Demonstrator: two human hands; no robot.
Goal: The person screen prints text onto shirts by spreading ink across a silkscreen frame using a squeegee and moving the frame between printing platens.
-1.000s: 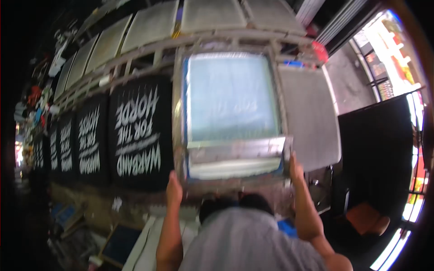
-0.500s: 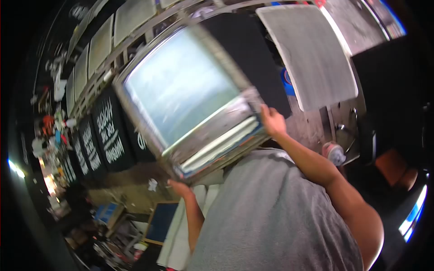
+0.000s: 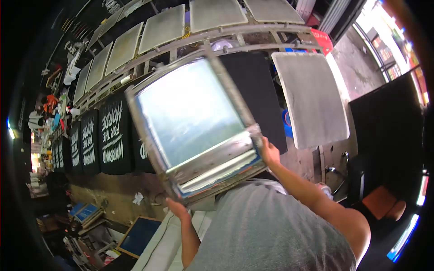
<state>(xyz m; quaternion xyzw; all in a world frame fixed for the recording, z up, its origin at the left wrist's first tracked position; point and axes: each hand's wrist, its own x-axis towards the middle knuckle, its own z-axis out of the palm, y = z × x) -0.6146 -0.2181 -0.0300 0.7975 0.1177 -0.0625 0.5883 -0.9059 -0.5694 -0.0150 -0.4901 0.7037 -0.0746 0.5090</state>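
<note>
A screen printing frame (image 3: 192, 113) with a pale, glossy mesh and worn rails is held tilted in front of me, over the row of boards. Across its lower part lies a metal-faced bar (image 3: 210, 158), perhaps a squeegee, with white ink (image 3: 217, 174) along the near side. My left hand (image 3: 177, 208) grips the near left corner, its fingers mostly hidden beneath. At the near right corner, my right hand (image 3: 270, 153) is closed on the rail. Black fabric (image 3: 253, 86) shows behind the frame, and black shirts with white lettering (image 3: 112, 133) lie to its left.
Grey boards (image 3: 312, 97) line the rack, one close on the right and several along the far side. Metal rails (image 3: 266, 43) run between the rows. Below left are a dark framed screen (image 3: 140, 235) and stacked items. A black panel (image 3: 384, 131) stands at right.
The view has shifted, so the frame and both hands appear lower, and more of the far boards shows. Both hands keep their hold on the screen printing frame.
</note>
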